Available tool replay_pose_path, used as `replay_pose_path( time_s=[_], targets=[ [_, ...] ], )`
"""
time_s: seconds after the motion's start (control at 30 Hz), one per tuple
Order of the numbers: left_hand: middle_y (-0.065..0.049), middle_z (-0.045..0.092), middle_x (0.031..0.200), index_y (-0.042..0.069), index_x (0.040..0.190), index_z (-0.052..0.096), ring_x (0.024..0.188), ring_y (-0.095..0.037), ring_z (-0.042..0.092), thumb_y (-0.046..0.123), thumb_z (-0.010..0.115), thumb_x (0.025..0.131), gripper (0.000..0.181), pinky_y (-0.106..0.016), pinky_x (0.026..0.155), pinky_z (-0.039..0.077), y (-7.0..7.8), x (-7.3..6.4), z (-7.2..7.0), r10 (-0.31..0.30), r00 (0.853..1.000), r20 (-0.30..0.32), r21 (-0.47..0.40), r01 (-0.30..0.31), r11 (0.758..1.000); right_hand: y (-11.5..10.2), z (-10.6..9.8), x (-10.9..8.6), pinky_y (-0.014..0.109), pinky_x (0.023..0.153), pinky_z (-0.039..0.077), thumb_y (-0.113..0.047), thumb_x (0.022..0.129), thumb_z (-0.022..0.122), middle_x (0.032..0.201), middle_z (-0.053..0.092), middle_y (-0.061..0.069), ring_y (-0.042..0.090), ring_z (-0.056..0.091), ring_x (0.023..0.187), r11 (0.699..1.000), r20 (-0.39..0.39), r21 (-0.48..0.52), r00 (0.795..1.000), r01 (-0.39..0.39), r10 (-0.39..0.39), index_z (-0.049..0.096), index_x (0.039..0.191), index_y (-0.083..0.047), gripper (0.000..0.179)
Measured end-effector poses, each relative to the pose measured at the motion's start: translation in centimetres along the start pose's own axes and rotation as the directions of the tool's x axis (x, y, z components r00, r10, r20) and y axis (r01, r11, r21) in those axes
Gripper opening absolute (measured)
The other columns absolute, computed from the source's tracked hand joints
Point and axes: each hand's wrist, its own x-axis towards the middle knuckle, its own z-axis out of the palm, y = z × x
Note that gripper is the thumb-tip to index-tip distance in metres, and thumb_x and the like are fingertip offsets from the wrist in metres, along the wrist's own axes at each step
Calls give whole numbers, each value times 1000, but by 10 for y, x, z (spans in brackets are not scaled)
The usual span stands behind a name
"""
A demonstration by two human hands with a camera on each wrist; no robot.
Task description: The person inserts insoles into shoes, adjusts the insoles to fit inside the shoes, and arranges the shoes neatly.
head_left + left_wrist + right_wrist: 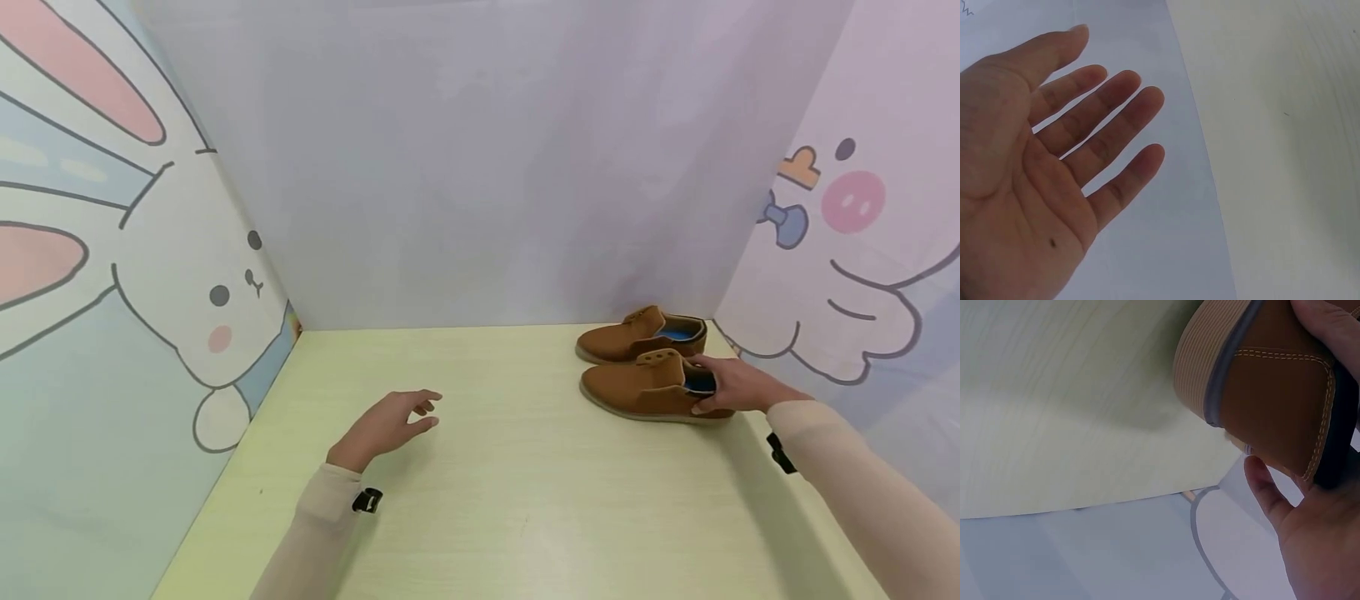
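Observation:
Two brown leather shoes lie side by side at the right of the table, toes to the left. My right hand [738, 383] grips the nearer shoe [626, 388] at its heel, thumb on the near side and fingers over the opening. The right wrist view shows the stitched heel and ribbed pale sole of that shoe [1272, 394] close up, with the hand [1316, 528] around its collar. Just behind stands the farther shoe [609, 340], blue inside, partly hidden by the nearer one. My left hand [386, 425] hovers over the table's left half, fingers loosely extended and holding nothing.
The pale wooden table [480, 483] ends at a grey-white back wall [480, 167]. A rabbit-print panel [180, 283] borders it on the left, and a panel with a pink-nosed cartoon animal [810, 275] stands close beside the shoes on the right.

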Motion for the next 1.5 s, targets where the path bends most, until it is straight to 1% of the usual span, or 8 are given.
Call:
replay_pose_path(
  time_s=[0.17, 0.27, 0.53, 0.67, 0.9, 1.07, 1.2, 1.5],
  targets=[
    [-8, 70, 121, 11, 140, 60, 110, -21, 66, 26, 69, 99, 45, -43, 92, 53, -2, -1, 2, 5, 1000, 2, -1, -5, 1000, 4, 1, 0, 63, 92, 47, -39, 72, 92, 129, 59, 32, 50, 58, 115, 1000, -25, -6, 999, 25, -25, 49, 141, 9, 94],
    [-7, 70, 121, 12, 140, 60, 109, -20, 66, 26, 69, 99, 44, -43, 92, 53, -2, -2, 3, -2, 1000, 1, -1, 2, 1000, 5, 2, -1, 65, 93, 46, -37, 73, 92, 129, 56, 36, 54, 55, 116, 1000, -32, -16, 999, 27, -27, 48, 141, 10, 94],
    [-6, 70, 121, 12, 140, 60, 111, -21, 66, 27, 68, 100, 44, -43, 93, 52, -1, -1, 4, -1, 1000, 4, -12, 1, 1000, 8, 6, -1, 61, 87, 50, -34, 74, 91, 126, 56, 35, 49, 58, 110, 999, -39, -34, 999, 34, -35, 49, 142, 8, 90],
    [-7, 70, 121, 12, 140, 60, 110, -22, 66, 27, 67, 100, 43, -44, 92, 53, -3, -1, 4, 7, 1000, 7, -10, -6, 1000, 7, 5, -2, 62, 86, 50, -35, 75, 91, 127, 55, 36, 50, 58, 109, 999, -29, -28, 999, 37, -38, 48, 143, 8, 92],
    [-10, 69, 121, 10, 140, 59, 109, -22, 66, 26, 66, 101, 44, -44, 91, 53, -3, 0, 3, 22, 1000, 14, -12, -22, 1000, 8, 5, 1, 63, 88, 48, -29, 76, 91, 127, 54, 37, 52, 56, 111, 998, -40, -25, 998, 55, -56, 47, 144, 7, 89],
    [-10, 69, 121, 8, 140, 59, 109, -23, 66, 26, 67, 101, 44, -45, 91, 53, -2, -1, 3, 17, 1000, 14, -13, -17, 1000, 7, 4, 2, 63, 86, 49, -31, 76, 90, 126, 54, 37, 51, 57, 109, 998, -35, -26, 998, 55, -56, 46, 144, 8, 90],
    [-9, 69, 121, 6, 141, 58, 109, -23, 66, 26, 66, 101, 45, -44, 91, 53, -3, -1, 3, 28, 999, 17, -9, -28, 1000, 7, 4, 2, 63, 88, 48, -30, 77, 90, 127, 53, 37, 51, 56, 110, 998, -32, -22, 998, 53, -54, 46, 144, 8, 89],
    [-9, 69, 122, 10, 141, 59, 110, -22, 66, 27, 66, 101, 44, -44, 92, 53, -4, -1, 4, 19, 1000, 22, -6, -19, 1000, 9, 1, 1, 64, 88, 47, -28, 77, 89, 124, 54, 39, 53, 57, 109, 997, -41, -38, 997, 63, -65, 46, 141, 13, 87]
  ],
)
